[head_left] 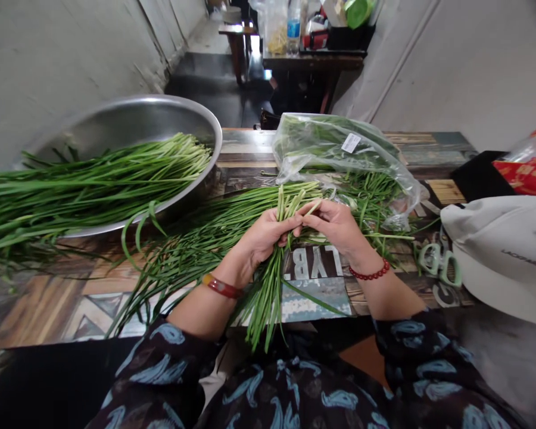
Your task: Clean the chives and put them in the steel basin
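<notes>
My left hand [267, 237] is closed around a bunch of garlic chives [272, 292]. The pale ends point up and away from me, and the green leaves hang over the table's front edge. Close beside it, my right hand [334, 225] pinches the pale end of a chive, its fingertips meeting my left thumb. A loose pile of garlic chives [201, 229] lies on the table under and to the left of my hands. Behind my right hand are a clear plastic bag [330, 146] with more chives inside and some scattered green trimmings [373, 186].
A large steel basin [218, 140] at the left holds a thick heap of chives [116, 182] that spills over its rim. Light green-handled scissors [440, 263] and a pale cap [495, 244] lie at the right. Farther back, another table [312, 61] carries a water bottle [293, 27].
</notes>
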Demonstrator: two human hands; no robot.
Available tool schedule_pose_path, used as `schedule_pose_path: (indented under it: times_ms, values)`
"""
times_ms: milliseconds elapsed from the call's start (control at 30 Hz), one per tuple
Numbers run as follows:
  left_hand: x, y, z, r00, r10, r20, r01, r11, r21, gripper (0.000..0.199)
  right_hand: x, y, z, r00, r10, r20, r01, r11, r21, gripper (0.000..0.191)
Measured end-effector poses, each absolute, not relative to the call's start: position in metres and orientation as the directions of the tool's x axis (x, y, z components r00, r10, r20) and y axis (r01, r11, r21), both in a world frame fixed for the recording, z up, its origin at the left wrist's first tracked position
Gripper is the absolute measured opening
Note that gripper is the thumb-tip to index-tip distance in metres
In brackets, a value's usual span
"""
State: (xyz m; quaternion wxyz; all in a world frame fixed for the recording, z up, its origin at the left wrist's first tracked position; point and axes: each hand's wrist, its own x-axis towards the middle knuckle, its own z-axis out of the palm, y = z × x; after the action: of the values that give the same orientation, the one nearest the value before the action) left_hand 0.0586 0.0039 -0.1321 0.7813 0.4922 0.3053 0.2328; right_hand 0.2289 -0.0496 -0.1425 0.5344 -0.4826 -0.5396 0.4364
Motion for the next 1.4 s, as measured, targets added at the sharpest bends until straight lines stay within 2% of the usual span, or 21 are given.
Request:
schedule_pose_path:
  times_ms: [167,267,400,467,567,633,733,867,967,1067,1133,1233,1333,1400]
  values:
    - [0.061,0.001,-0.130,0.656,0.703,-0.277,-0.033,0.392,0.919,0.045,0.227,-0.049,-0.143,0.155,0.936,0.317,0.321,0.256,-0.912,0.022]
    - [0.061,0.001,-0.128,0.643,0.711,-0.285,-0.001,0.373,0.928,0.043,0.227,-0.048,-0.145,0.171,0.919,0.357,0.388,0.270,-0.881,0.029]
    - [0.061,0.002,-0.128,0.640,0.710,-0.293,0.023,0.364,0.931,0.042,0.228,-0.044,-0.151,0.288,0.893,0.345,0.386,0.221,-0.896,0.035]
    - [0.061,0.002,-0.128,0.638,0.708,-0.303,0.030,0.370,0.929,0.042,0.234,-0.041,-0.154,0.388,0.868,0.311,0.316,0.192,-0.929,0.036]
    - [0.061,0.003,-0.128,0.627,0.715,-0.309,0.020,0.382,0.924,0.043,0.249,-0.039,-0.154,0.556,0.778,0.294,0.189,0.226,-0.956,0.041]
    - [0.060,0.005,-0.125,0.612,0.733,-0.297,-0.014,0.385,0.923,0.045,0.258,-0.040,-0.150,0.593,0.732,0.336,0.211,0.261,-0.942,0.046]
    - [0.053,0.010,-0.117,0.597,0.757,-0.266,-0.040,0.359,0.933,0.046,0.266,-0.045,-0.141,0.467,0.784,0.410,0.389,0.234,-0.891,0.046]
    - [0.035,0.017,-0.100,0.634,0.755,-0.166,0.028,0.193,0.981,0.041,0.267,-0.048,-0.137,0.201,0.866,0.458,0.621,0.249,-0.743,0.026]
    - [0.020,0.021,-0.092,0.674,0.735,-0.070,0.035,0.062,0.997,0.039,0.268,-0.048,-0.141,0.034,0.896,0.442,0.697,0.296,-0.653,0.023]
    - [0.010,0.023,-0.091,0.675,0.737,-0.028,0.037,0.004,0.999,0.038,0.270,-0.046,-0.145,0.000,0.880,0.475,0.752,0.313,-0.579,0.019]
    - [0.005,0.025,-0.091,0.667,0.745,-0.011,0.005,0.011,1.000,0.036,0.269,-0.045,-0.147,0.034,0.845,0.534,0.780,0.312,-0.542,0.016]
    - [0.003,0.025,-0.091,0.696,0.717,-0.038,-0.075,0.126,0.989,0.034,0.262,-0.043,-0.150,0.001,0.807,0.591,0.826,0.332,-0.455,0.016]
    - [0.004,0.023,-0.091,0.735,0.674,-0.077,-0.093,0.213,0.973,0.035,0.253,-0.041,-0.154,-0.059,0.823,0.564,0.888,0.302,-0.347,0.016]
    - [0.008,0.021,-0.092,0.731,0.675,-0.098,-0.074,0.221,0.972,0.036,0.248,-0.040,-0.157,-0.051,0.839,0.542,0.910,0.262,-0.320,0.013]
